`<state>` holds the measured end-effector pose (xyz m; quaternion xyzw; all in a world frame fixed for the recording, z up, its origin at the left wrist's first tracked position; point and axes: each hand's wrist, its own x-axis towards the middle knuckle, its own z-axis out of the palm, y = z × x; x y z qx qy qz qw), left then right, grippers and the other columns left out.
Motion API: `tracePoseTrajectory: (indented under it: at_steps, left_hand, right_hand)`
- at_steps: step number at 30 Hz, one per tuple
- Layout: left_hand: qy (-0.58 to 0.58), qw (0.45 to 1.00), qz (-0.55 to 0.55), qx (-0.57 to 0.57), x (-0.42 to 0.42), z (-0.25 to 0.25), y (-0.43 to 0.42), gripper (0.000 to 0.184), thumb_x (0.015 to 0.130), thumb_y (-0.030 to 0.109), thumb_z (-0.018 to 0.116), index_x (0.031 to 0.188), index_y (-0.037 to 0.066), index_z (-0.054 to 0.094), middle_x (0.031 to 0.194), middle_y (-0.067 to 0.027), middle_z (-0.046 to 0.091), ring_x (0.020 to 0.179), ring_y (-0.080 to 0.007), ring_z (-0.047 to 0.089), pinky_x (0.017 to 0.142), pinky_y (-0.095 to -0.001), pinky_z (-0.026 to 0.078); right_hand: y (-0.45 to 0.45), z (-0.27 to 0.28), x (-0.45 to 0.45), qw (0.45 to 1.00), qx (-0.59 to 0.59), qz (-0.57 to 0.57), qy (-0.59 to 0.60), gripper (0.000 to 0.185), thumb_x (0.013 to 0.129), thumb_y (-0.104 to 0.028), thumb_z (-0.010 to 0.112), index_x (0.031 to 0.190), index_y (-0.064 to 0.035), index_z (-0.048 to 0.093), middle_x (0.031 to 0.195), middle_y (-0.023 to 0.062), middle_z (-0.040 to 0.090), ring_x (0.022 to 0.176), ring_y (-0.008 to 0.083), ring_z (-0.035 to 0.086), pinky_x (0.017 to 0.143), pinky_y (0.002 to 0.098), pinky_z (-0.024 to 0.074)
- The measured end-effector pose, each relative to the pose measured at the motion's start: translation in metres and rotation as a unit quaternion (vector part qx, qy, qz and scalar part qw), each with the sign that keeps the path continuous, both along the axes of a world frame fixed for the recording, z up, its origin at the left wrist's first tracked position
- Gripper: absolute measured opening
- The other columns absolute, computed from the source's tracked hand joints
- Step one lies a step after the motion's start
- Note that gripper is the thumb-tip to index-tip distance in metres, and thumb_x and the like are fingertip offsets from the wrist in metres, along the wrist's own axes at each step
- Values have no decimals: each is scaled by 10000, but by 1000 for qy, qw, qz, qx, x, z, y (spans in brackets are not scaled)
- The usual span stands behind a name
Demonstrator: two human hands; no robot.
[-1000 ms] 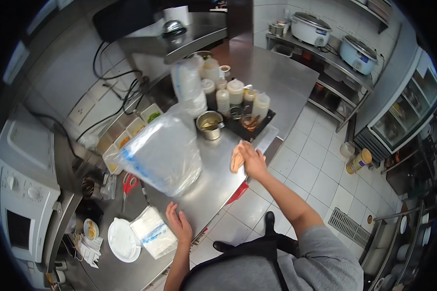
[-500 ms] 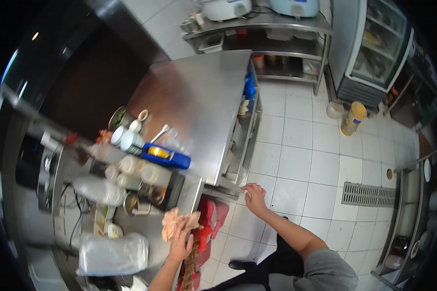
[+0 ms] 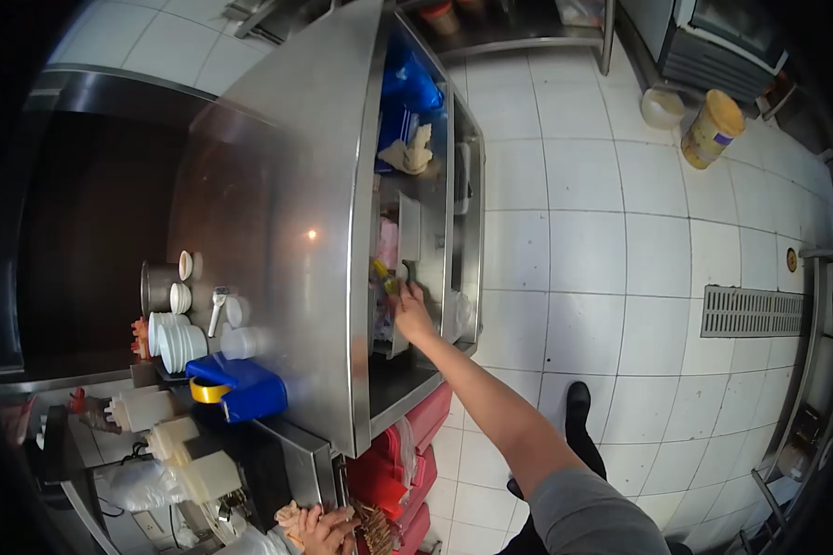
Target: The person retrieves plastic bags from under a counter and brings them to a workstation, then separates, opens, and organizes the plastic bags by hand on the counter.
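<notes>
My right hand (image 3: pixel 411 311) reaches into the open shelf under the steel table, its fingers closed on a small yellow item (image 3: pixel 385 276) with a dark end. Around it on the shelf are a metal tray (image 3: pixel 410 231) with a pink thing in it and a crumpled cream cloth (image 3: pixel 409 153). At the bottom edge of the view, my left hand (image 3: pixel 326 530) rests with fingers apart over a peach-coloured cloth (image 3: pixel 291 518) at the counter's edge.
On the steel tabletop (image 3: pixel 296 222) stand stacked white bowls (image 3: pixel 180 344), a blue holder (image 3: pixel 250 388) with yellow tape and a spoon. Squeeze bottles (image 3: pixel 199 472) crowd the lower left. Red containers (image 3: pixel 379 476) sit below the counter. A yellow-lidded tub (image 3: pixel 713 129) stands on the tiled floor.
The view has swung toward the steel table. My right hand has moved from beside the table's corner into its shelf and taken hold of the yellow item. My left hand stays at the peach cloth.
</notes>
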<state>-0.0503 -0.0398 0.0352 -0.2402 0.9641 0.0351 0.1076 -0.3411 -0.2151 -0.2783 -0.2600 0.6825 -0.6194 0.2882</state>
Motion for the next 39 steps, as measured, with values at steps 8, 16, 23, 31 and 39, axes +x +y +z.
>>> tracePoseTrajectory:
  at_steps: [8, 16, 23, 31, 39]
  left_hand:
    - [-2, 1000, -16, -7, 17, -9, 1, 247, 706, 195, 583, 939, 171, 661, 1061, -24, 582, 1041, -287, 461, 917, -495, 305]
    - [-5, 1000, -14, 18, 10, -3, -1, 239, 716, 175, 579, 934, 131, 666, 1046, -36, 606, 1043, -258, 493, 952, -452, 302]
    - [-34, 999, -7, 11, 13, -3, 1, 251, 711, 140, 577, 945, 99, 659, 1009, -44, 612, 964, -225, 542, 938, -463, 332]
    - [-3, 1000, -11, -19, 1, 0, 1, 265, 692, 153, 598, 950, 154, 658, 1039, -12, 600, 1061, -311, 473, 900, -471, 343]
    - [-15, 1000, 11, 22, 8, 0, -1, 278, 689, 152, 593, 958, 163, 661, 1065, 8, 605, 1054, -247, 490, 917, -444, 338]
  right_hand:
    - [-44, 47, -3, 996, -36, 29, -72, 511, 843, -244, 582, 1254, 5, 408, 1139, 204, 483, 1068, 343, 487, 856, 356, 418]
    - [-62, 45, -28, 842, -116, 67, -523, 550, 736, -201, 731, 1155, 33, 462, 931, 82, 562, 879, 163, 550, 776, 296, 440]
    - [-53, 49, -57, 859, -123, 170, -468, 360, 773, -189, 688, 1031, 24, 554, 859, 58, 601, 827, 141, 559, 729, 271, 432]
    - [47, 44, -109, 876, -145, 72, -454, 303, 795, -181, 657, 1021, -6, 558, 821, 23, 589, 766, 115, 539, 680, 256, 417]
    - [54, 116, -105, 957, 22, 28, 287, 277, 758, -78, 608, 1025, -18, 567, 1156, 139, 480, 1124, 250, 424, 907, 389, 324]
